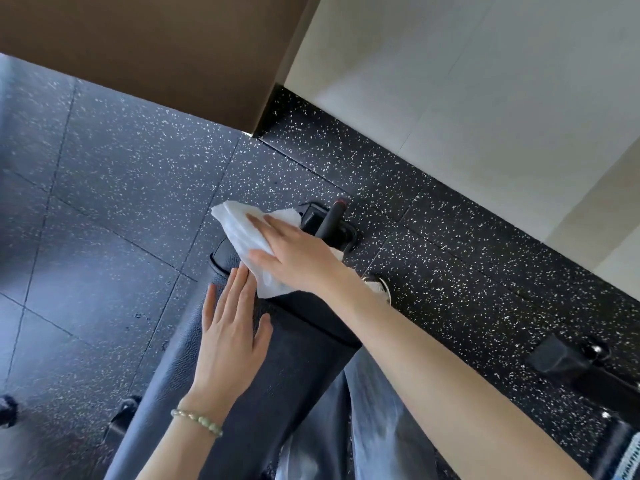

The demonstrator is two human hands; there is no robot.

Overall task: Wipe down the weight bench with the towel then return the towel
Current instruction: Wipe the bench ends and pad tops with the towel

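The black padded weight bench point(291, 368) runs from the bottom centre up toward the middle of the view. A crumpled white towel point(239, 230) lies on its far end. My right hand point(298, 254) lies flat on the towel with straight fingers, pressing it against the pad. My left hand point(232, 334) rests flat on the bench pad just below the towel, fingers straight, with a green bead bracelet on the wrist. Part of the towel is hidden under my right hand.
Dark speckled rubber floor point(121, 188) surrounds the bench. The bench's foot with a red-tipped handle point(334, 218) sits past the towel. A brown panel point(156, 46) and white wall point(467, 98) stand behind. A black frame piece point(568, 362) lies at right. My shoe point(379, 285) is beside the bench.
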